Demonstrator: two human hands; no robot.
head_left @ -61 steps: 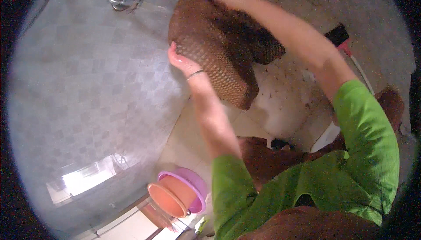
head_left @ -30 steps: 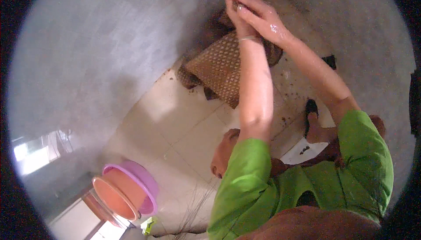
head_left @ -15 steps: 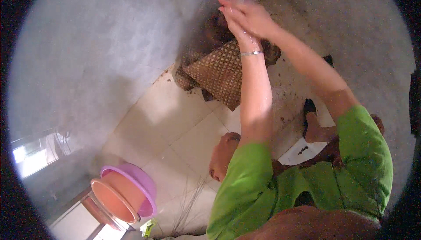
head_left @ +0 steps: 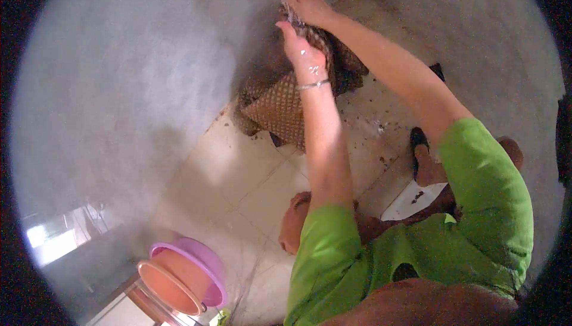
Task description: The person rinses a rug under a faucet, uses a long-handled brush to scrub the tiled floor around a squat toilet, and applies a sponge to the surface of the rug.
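Water runs in a thin stream (head_left: pixel 288 8) past my hands. My left hand (head_left: pixel 302 52) is wet, palm turned up and thumb stretched out, with nothing in it. My right hand (head_left: pixel 310 8) is a little beyond it at the stream, fingers loosely bent and partly blurred; I see nothing held. A thin silver bracelet (head_left: pixel 313 85) circles my left wrist. Below and behind my hands lies a brown checkered, woven-looking cover (head_left: pixel 271 108) over a dark, lumpy heap, partly hidden by my left arm.
Pale floor tiles (head_left: pixel 238 177) carry dark crumbs of dirt near the heap. A grey wall (head_left: pixel 137 76) rises on the left. At lower left, an orange basin (head_left: pixel 170 287) leans against a purple basin (head_left: pixel 217 266). My foot in a dark shoe (head_left: pixel 419 141) is at right.
My hands have come apart from being pressed together. Both have shifted left; the left is lower, now palm up, and the right stays at the water.
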